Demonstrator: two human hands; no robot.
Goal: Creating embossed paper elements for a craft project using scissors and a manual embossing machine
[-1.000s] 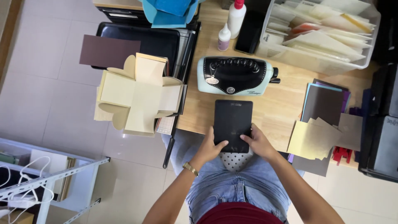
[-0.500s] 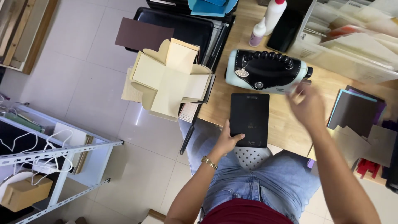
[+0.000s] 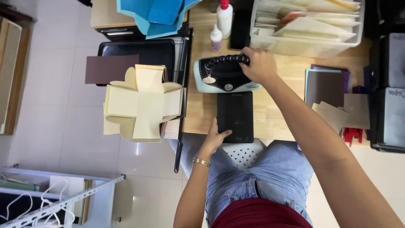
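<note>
A pale blue and black hand-crank die-cutting machine [image 3: 219, 78] stands on the wooden table [image 3: 278, 114]. My right hand [image 3: 259, 65] grips the black crank handle at its top right. A flat black plate stack [image 3: 235, 117] lies in front of the machine, reaching the table's near edge. My left hand [image 3: 216, 137] rests on the plate's near left corner, thumb on top. A gold bracelet circles that wrist.
A cream cross-shaped folded card box [image 3: 141, 103] and a brown card sheet [image 3: 110, 69] lie at the left over a black tray. Two glue bottles [image 3: 221, 21], blue paper [image 3: 154, 14], a clear bin of papers [image 3: 303, 25] and stacked card sheets [image 3: 327, 86] ring the machine.
My right hand left the black plate, swung up and right, then closed on the machine's handle. The left hand stayed on the plate. The view shifted.
</note>
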